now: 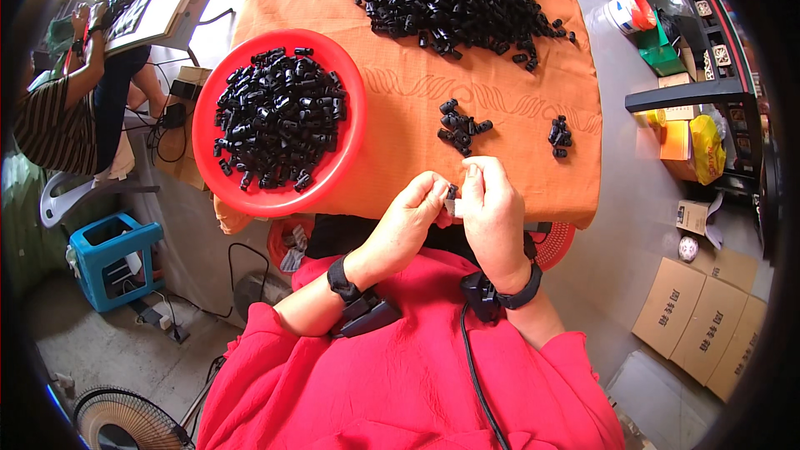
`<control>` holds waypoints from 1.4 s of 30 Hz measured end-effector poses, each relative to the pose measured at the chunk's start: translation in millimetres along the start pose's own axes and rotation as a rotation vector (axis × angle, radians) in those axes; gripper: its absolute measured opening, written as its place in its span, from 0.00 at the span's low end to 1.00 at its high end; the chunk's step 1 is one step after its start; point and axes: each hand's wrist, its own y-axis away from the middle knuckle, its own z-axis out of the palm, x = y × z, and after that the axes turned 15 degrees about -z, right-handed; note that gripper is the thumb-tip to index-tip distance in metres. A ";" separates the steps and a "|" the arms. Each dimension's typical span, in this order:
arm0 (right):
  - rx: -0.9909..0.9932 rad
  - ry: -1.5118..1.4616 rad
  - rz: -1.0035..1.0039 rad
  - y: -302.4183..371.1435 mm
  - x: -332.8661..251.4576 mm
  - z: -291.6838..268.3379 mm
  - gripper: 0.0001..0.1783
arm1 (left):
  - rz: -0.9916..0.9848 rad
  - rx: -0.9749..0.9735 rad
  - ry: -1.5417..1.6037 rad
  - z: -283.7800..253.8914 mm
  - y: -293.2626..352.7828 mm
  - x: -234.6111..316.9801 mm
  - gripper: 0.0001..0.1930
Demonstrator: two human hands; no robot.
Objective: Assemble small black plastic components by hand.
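Close together at the near edge of the orange-covered table, my left hand (410, 215) and my right hand (494, 221) are both closed. A small black plastic part (452, 190) shows at my left fingertips, pinched between thumb and fingers. Something small and pale shows just below it, too small to name. My right thumb presses against the curled fingers, which hide whatever they hold. Just beyond my hands lies a small cluster of black plastic parts (460, 127), with a smaller cluster (559, 137) to its right. A red basin (354, 150) at the left contains many similar parts.
A large heap of black parts (454, 0) covers the far side of the orange cloth (392, 75). Shelving (683, 98) and cardboard boxes (702, 317) stand at the right. A blue stool (117, 262), a fan (125, 421) and another person (62, 121) are at the left.
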 end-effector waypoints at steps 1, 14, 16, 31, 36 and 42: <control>-0.004 -0.052 0.047 0.7 0.6 0.1 0.06 | 0.000 0.018 -0.014 -0.1 0.1 -0.6 0.10; 0.089 -0.111 0.052 2.8 5.8 -0.1 0.08 | -0.064 -0.039 0.267 2.3 0.8 -4.2 0.10; 0.065 -0.131 0.068 4.1 8.2 -0.1 0.08 | -0.074 -0.034 0.286 3.8 1.8 -1.8 0.10; 0.000 -0.074 0.046 4.5 3.2 1.4 0.05 | -0.008 0.040 0.050 3.3 0.0 -6.2 0.09; -0.015 -0.079 0.062 5.2 4.7 2.1 0.06 | -0.014 0.071 -0.021 4.6 2.3 -3.2 0.09; 0.058 -0.053 -0.007 7.7 8.5 6.4 0.07 | -0.045 0.042 0.072 2.6 0.5 -7.2 0.10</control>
